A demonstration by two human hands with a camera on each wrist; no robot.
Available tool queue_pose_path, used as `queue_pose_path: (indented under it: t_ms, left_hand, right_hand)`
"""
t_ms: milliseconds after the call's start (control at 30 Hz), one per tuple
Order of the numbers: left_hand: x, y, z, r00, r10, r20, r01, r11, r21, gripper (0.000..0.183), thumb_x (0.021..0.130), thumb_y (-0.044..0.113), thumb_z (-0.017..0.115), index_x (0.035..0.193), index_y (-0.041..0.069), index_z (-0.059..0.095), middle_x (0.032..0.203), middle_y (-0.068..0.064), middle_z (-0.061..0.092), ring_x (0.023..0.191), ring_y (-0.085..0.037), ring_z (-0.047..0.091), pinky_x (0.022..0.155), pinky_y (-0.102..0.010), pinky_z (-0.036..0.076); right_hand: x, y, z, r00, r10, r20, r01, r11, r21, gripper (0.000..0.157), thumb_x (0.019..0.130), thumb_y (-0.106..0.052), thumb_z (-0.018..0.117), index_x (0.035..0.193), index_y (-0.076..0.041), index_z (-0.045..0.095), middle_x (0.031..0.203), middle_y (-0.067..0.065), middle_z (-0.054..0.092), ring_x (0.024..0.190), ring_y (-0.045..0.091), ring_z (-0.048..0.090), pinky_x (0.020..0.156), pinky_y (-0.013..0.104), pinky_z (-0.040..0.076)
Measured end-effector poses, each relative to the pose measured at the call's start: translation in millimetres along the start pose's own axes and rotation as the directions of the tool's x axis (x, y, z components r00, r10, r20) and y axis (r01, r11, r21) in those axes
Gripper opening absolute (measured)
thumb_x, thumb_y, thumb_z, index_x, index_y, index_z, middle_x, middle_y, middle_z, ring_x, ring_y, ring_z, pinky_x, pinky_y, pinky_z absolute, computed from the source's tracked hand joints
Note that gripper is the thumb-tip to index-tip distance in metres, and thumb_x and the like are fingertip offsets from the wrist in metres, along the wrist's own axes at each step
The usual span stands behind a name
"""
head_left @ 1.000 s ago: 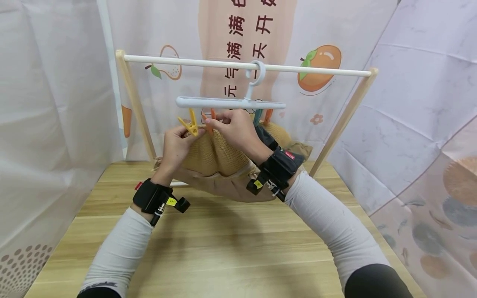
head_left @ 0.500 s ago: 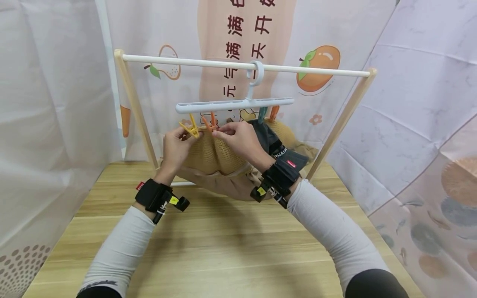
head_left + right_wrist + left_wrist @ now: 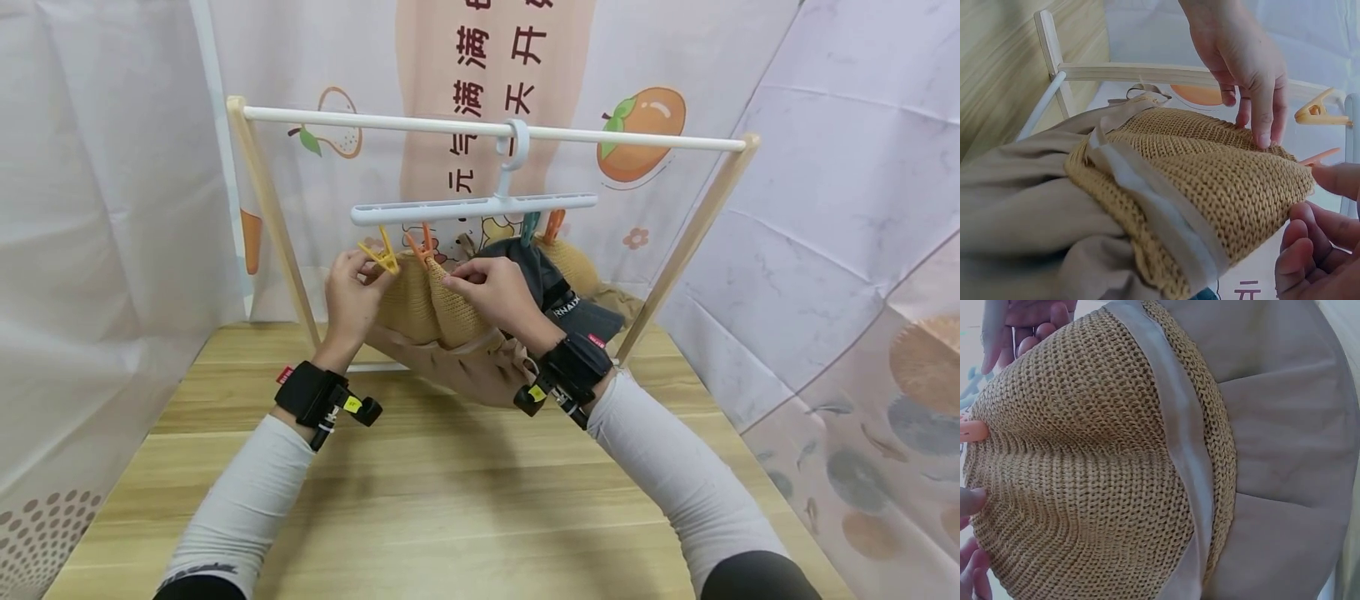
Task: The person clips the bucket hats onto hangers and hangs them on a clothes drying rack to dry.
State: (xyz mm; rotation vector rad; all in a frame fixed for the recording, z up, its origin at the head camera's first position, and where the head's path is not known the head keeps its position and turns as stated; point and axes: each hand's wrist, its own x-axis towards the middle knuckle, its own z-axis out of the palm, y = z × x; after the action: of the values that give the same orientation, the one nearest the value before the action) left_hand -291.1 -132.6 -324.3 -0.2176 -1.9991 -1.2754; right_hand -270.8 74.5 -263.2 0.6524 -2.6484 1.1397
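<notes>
A tan knitted sun hat with a beige cloth brim hangs under a pale blue clip hanger. The hanger's orange clothespin meets the top of its crown. To the left of that clothespin, my left hand pinches the crown edge between thumb and fingers, close to a yellow clothespin. My right hand is at the crown's right edge, its thumb apart from loosely bent fingers, with no cloth visibly gripped; the right wrist view shows fingertips very near the knit.
A dark cap hangs from a teal clothespin. Beside it, another orange clothespin meets more tan knit. The hanger hooks over a white rod on a wooden frame. The stand is on a wooden table.
My right hand has let go of the orange clothespin and moved right and down. The hanger has swung slightly and levelled. My left hand has stayed at the hat's crown.
</notes>
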Motion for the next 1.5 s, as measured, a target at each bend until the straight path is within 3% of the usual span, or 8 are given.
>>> queue_pose_path:
  t_ms: [200, 467, 633, 967, 1200, 1500]
  left_hand:
    - [-4.9, -3.9, 0.1, 1.0, -0.007, 0.011, 0.008, 1.0, -0.012, 0.025, 0.081, 0.018, 0.072, 0.098, 0.0, 0.067, 0.097, -0.019, 0.055, 0.082, -0.025, 0.056, 0.074, -0.042, 0.053]
    - [-10.1, -9.3, -5.7, 0.999, 0.05, 0.018, -0.05, 0.999, 0.021, 0.032, 0.081, 0.018, 0.072, 0.11, 0.003, 0.066, 0.107, -0.02, 0.056, 0.086, -0.029, 0.059, 0.074, -0.047, 0.05]
    - [-15.3, -11.4, -7.5, 0.998, 0.044, 0.04, -0.044, 0.999, 0.001, 0.034, 0.082, 0.019, 0.072, 0.111, 0.002, 0.065, 0.105, -0.02, 0.056, 0.088, -0.029, 0.06, 0.077, -0.047, 0.053]
    - [-24.9, -5.5, -6.8, 0.996, 0.061, 0.062, -0.056, 0.995, -0.078, 0.03, 0.081, 0.011, 0.071, 0.108, -0.001, 0.065, 0.1, -0.022, 0.061, 0.091, -0.032, 0.059, 0.078, -0.051, 0.051]
    - [-36.3, -19.1, -6.8, 0.991, 0.069, 0.112, -0.064, 0.997, -0.052, 0.03, 0.082, 0.016, 0.071, 0.109, 0.003, 0.067, 0.101, -0.019, 0.063, 0.093, -0.028, 0.059, 0.077, -0.048, 0.052]
    - [-49.8, -21.9, -6.8, 0.984, 0.043, 0.173, -0.038, 0.999, -0.035, 0.03, 0.084, 0.017, 0.069, 0.108, 0.002, 0.066, 0.102, -0.018, 0.063, 0.093, -0.028, 0.058, 0.077, -0.047, 0.052]
  right_hand:
    - [-7.2, 7.6, -5.2, 1.0, -0.005, 0.028, 0.005, 1.0, -0.004, 0.024, 0.089, -0.03, 0.063, 0.095, -0.008, 0.072, 0.077, 0.008, 0.067, 0.064, 0.017, 0.053, 0.058, 0.028, 0.042]
    - [-23.7, 19.4, -14.4, 0.993, 0.045, 0.108, -0.05, 0.998, 0.035, 0.021, 0.088, -0.03, 0.063, 0.092, -0.012, 0.073, 0.073, 0.007, 0.064, 0.061, 0.019, 0.051, 0.056, 0.029, 0.042]
    - [-30.1, 25.8, -14.9, 0.992, 0.031, 0.12, -0.039, 0.997, 0.064, 0.022, 0.089, -0.032, 0.063, 0.091, -0.012, 0.073, 0.07, 0.008, 0.061, 0.058, 0.02, 0.048, 0.054, 0.029, 0.041]
    - [-41.9, 35.4, -11.0, 0.988, 0.037, 0.147, -0.058, 0.988, 0.144, 0.022, 0.089, -0.031, 0.062, 0.093, -0.012, 0.073, 0.077, 0.01, 0.065, 0.066, 0.022, 0.055, 0.057, 0.032, 0.045]
    - [-47.3, 41.1, -8.3, 0.985, 0.063, 0.159, -0.09, 0.982, 0.166, 0.026, 0.088, -0.035, 0.063, 0.093, -0.011, 0.072, 0.08, 0.013, 0.066, 0.071, 0.026, 0.057, 0.061, 0.033, 0.047]
    - [-55.5, 42.5, -13.2, 0.985, 0.082, 0.152, -0.114, 0.97, 0.215, 0.024, 0.091, -0.029, 0.06, 0.094, -0.008, 0.071, 0.077, 0.012, 0.063, 0.065, 0.022, 0.055, 0.051, 0.029, 0.046]
